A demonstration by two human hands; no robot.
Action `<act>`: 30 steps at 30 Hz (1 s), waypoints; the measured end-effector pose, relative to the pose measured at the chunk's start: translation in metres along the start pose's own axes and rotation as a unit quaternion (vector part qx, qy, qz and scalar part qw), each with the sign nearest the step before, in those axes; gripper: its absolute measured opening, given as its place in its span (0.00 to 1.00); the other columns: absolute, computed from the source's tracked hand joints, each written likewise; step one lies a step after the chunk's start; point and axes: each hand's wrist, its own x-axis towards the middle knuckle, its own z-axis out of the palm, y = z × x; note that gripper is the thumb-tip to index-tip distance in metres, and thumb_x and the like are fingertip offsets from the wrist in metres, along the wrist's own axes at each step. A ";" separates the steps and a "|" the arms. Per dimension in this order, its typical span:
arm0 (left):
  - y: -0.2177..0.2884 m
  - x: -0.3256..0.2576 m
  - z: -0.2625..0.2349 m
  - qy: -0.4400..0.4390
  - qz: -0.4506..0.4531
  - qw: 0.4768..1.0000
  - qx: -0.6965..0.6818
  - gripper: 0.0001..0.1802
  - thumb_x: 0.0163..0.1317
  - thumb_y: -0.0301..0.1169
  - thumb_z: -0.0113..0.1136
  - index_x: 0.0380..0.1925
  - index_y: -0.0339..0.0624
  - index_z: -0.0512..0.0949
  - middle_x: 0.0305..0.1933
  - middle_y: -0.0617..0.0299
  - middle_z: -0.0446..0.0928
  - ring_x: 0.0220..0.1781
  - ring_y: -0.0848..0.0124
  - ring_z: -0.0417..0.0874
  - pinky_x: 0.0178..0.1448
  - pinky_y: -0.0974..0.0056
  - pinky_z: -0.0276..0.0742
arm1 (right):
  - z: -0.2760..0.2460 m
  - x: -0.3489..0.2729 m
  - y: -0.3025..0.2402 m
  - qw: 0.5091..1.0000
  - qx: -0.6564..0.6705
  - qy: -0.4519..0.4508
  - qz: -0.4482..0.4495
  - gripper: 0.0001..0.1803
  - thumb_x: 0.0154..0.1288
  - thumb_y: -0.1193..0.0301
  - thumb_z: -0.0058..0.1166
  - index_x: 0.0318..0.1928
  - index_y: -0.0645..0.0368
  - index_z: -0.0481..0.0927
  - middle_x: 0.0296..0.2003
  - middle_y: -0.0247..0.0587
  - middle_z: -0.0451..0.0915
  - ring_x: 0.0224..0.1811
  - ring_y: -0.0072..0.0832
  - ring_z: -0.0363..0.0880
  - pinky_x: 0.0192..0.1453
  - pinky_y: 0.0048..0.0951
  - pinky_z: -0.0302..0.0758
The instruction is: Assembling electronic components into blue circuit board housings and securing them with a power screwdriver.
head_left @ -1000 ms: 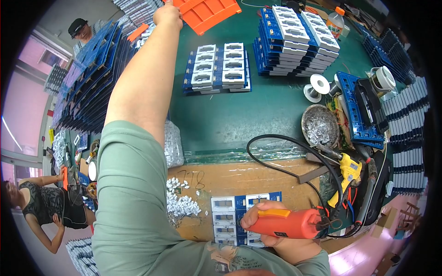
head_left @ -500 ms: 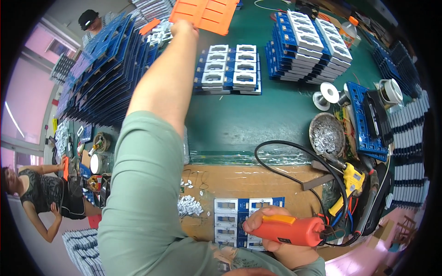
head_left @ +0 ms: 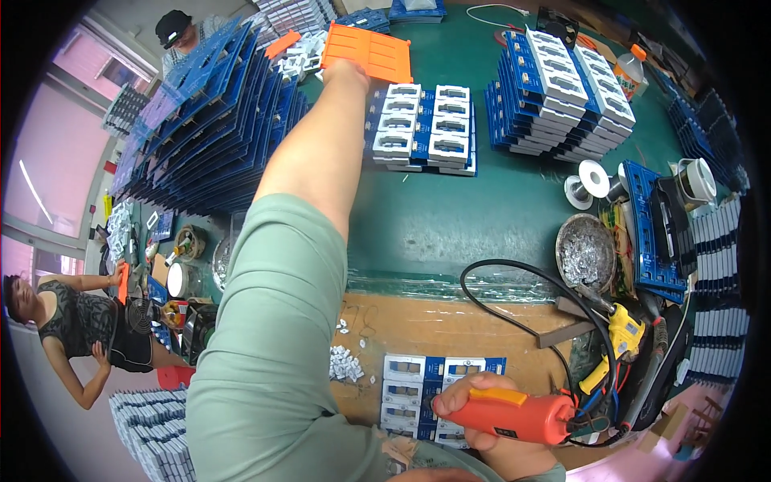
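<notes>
My left hand (head_left: 347, 72) reaches far across the bench, its fingers closed on the near edge of a flat orange plastic tray (head_left: 374, 50) with ridges and slots. A stack of blue circuit boards with white plastic frames (head_left: 393, 143) sits just right of that hand. Close to my body, my right hand (head_left: 483, 440) wraps round a red electric screwdriver (head_left: 522, 418) with an orange lever. The screwdriver's tip is hidden. Under and beside my right hand lies a blue board panel with white frames (head_left: 401, 392), partly covered by it. Small white parts (head_left: 345, 365) lie in a pile left of this panel.
Tall stacks of blue boards (head_left: 217, 120) stand left; framed boards (head_left: 554, 104) stand back right. At right are a solder spool (head_left: 593, 178), a bowl of metal scraps (head_left: 586, 253), a yellow soldering gun (head_left: 625, 331) and a looping black cable (head_left: 514, 263). Two people are at the left.
The whole view has shifted a little. My left hand and the orange tray have come slightly nearer relative to the board stack. My right hand still holds the screwdriver over the panel.
</notes>
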 end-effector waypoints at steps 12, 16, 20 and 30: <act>0.000 -0.014 -0.001 -0.135 0.010 0.984 0.114 0.23 0.74 0.33 0.36 0.67 0.39 0.58 0.68 0.46 0.63 0.63 0.49 0.75 0.58 0.45 0.72 | -0.005 0.001 0.003 0.997 0.047 -0.050 -0.021 0.41 0.54 0.67 0.71 0.66 0.55 0.62 0.45 0.47 0.75 0.51 0.40 0.77 0.57 0.43 0.73; 0.005 -0.015 -0.005 -0.171 0.013 0.970 0.172 0.28 0.74 0.32 0.38 0.72 0.41 0.53 0.74 0.49 0.58 0.65 0.52 0.72 0.62 0.48 0.70 | -0.004 -0.001 0.013 0.992 0.118 -0.034 -0.032 0.40 0.56 0.64 0.71 0.65 0.56 0.63 0.44 0.47 0.75 0.50 0.41 0.77 0.56 0.44 0.74; 0.006 -0.011 -0.005 -0.140 0.024 0.970 0.199 0.24 0.72 0.31 0.41 0.66 0.39 0.62 0.69 0.51 0.64 0.64 0.55 0.72 0.65 0.44 0.68 | 0.001 -0.001 0.016 0.994 0.104 -0.015 -0.037 0.42 0.54 0.62 0.71 0.65 0.58 0.63 0.43 0.48 0.75 0.49 0.41 0.77 0.55 0.45 0.74; 0.003 -0.023 -0.004 -0.157 0.039 0.961 0.226 0.29 0.66 0.27 0.50 0.68 0.45 0.61 0.65 0.52 0.67 0.61 0.60 0.73 0.62 0.41 0.67 | 0.002 0.000 0.023 0.987 0.149 0.019 -0.066 0.44 0.53 0.57 0.71 0.64 0.60 0.63 0.42 0.46 0.76 0.45 0.38 0.78 0.51 0.42 0.77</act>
